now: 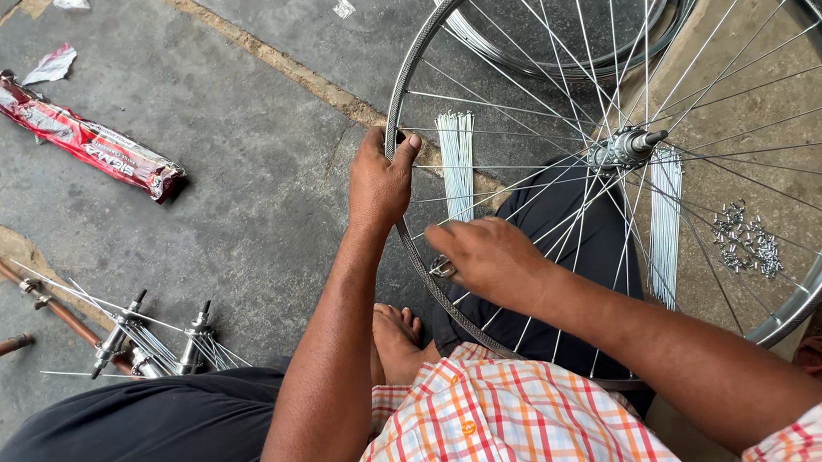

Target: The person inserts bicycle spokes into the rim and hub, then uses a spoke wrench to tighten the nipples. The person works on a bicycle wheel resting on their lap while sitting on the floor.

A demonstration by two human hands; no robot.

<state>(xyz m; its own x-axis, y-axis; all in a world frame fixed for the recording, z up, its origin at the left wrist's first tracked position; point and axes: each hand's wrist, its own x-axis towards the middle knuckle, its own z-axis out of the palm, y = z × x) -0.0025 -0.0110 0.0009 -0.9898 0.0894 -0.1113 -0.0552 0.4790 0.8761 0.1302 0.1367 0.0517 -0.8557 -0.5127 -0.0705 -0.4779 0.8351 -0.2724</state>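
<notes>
A: From the left of the view, what lies on the concrete floor [255, 176]?

B: A red wrapped packet [76, 138], then a rusty pipe [2, 265], and near the person's knee a cluster of spoked hubs [156, 346] — loose spares, well apart from the work.

A: And the left hand [381, 179]?

B: It is clenched over the rim of the bicycle wheel [818, 71], thumb on the inner side, steadying it. The wheel stands tilted over the person's lap and crossed legs, its hub [624, 147] up and to the right of both hands.

A: The right hand [489, 259]?

B: It reaches in between the spokes and pinches a small metal piece at the rim, just below the left hand — whether spoke wrench or nipple cannot be told.

A: Which step does this suggest?

B: Judged from the grip, spoke fitting or tightening at the rim. The next move would call for a firm hold on the rim and a fine turn of the fingertips.

A: Further right?

B: Two bundles of spare spokes [458, 161], a second rim [555, 56] behind, and a scatter of nipples [746, 241] seen through the wheel.
</notes>
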